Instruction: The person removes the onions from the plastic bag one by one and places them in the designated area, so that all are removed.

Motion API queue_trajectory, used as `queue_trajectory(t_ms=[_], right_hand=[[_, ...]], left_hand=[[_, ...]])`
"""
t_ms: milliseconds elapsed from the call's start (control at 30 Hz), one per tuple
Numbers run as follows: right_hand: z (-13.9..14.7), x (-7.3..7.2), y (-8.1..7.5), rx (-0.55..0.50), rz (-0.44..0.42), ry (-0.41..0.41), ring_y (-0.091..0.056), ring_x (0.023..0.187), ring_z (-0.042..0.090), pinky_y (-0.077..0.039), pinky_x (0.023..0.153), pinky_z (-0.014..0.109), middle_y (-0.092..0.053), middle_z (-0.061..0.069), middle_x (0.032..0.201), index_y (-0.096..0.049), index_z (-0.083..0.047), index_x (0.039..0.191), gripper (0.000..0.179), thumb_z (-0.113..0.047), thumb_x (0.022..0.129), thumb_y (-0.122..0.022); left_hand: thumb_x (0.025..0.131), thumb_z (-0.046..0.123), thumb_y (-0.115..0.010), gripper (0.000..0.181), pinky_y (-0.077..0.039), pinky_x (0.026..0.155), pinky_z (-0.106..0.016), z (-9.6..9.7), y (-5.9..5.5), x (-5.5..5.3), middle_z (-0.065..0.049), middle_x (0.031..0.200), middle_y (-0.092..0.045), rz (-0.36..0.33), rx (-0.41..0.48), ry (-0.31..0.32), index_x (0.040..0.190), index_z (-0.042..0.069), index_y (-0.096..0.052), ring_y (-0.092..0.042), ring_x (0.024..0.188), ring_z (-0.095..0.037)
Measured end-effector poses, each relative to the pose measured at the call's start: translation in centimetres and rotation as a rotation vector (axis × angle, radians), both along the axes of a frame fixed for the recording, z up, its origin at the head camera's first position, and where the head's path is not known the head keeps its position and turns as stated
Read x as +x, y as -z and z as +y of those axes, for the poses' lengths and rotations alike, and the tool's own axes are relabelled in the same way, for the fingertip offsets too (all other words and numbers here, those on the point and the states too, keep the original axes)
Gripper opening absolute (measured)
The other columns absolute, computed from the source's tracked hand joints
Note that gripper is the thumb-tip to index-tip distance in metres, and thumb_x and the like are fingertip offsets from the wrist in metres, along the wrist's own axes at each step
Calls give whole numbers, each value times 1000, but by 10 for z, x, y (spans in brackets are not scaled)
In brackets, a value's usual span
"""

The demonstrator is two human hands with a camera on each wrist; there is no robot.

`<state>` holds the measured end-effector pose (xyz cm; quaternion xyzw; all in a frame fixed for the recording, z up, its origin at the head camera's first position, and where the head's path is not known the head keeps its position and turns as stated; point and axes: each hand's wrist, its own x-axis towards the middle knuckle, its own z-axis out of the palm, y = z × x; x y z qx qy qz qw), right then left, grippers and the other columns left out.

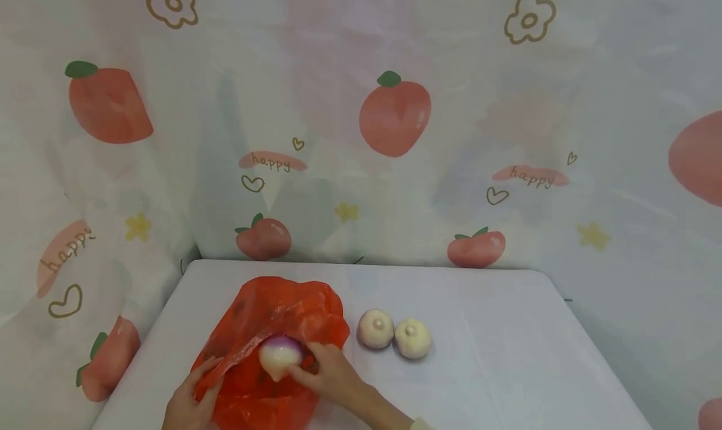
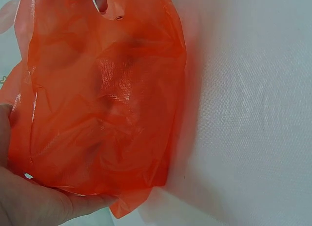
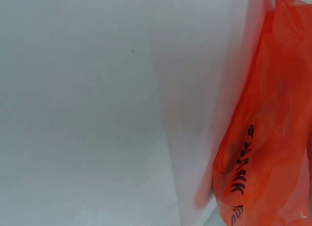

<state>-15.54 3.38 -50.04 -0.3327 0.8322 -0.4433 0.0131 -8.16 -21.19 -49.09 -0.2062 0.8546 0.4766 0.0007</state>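
A red plastic bag (image 1: 293,298) lies on the left half of the table with its mouth spread toward me. My left hand (image 1: 192,402) grips the bag's left edge; in the left wrist view that hand's thumb and fingers (image 2: 92,201) hold the red film. At the bag's mouth, my right hand (image 1: 335,373) pinches a purple-and-white turnip (image 1: 279,358) between thumb and fingers, its pointed root toward me. The right wrist view has only the bag's side (image 3: 278,123) with black printing; the right hand is hidden there. Dark shapes show dimly through the bag.
Two pale turnips (image 1: 375,329) (image 1: 413,339) sit side by side on the white table (image 1: 507,355), just right of the bag. A fruit-patterned curtain (image 1: 316,91) hangs behind the table and along its sides.
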Motion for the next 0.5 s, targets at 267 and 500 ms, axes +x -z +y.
queue_trajectory(t_ms=[267, 500], right_hand=[[9, 6, 0, -67, 224, -42, -55, 86, 8, -49, 73, 16, -59, -6, 107, -48, -23, 136, 47, -37, 92, -60], [20, 6, -4, -107, 390, -97, -56, 88, 6, -47, 76, 13, -59, -1, 114, -50, -13, 133, 45, -31, 92, -60]], left_hand=[[93, 28, -59, 46, -46, 85, -57, 1, 1, 0, -31, 125, -51, 41, -48, -9, 128, -1, -51, -57, 93, -38], [92, 24, -61, 45, -53, 75, -51, 5, -2, -2, -31, 119, -54, 28, 6, -41, 127, -3, -52, -59, 79, -30]])
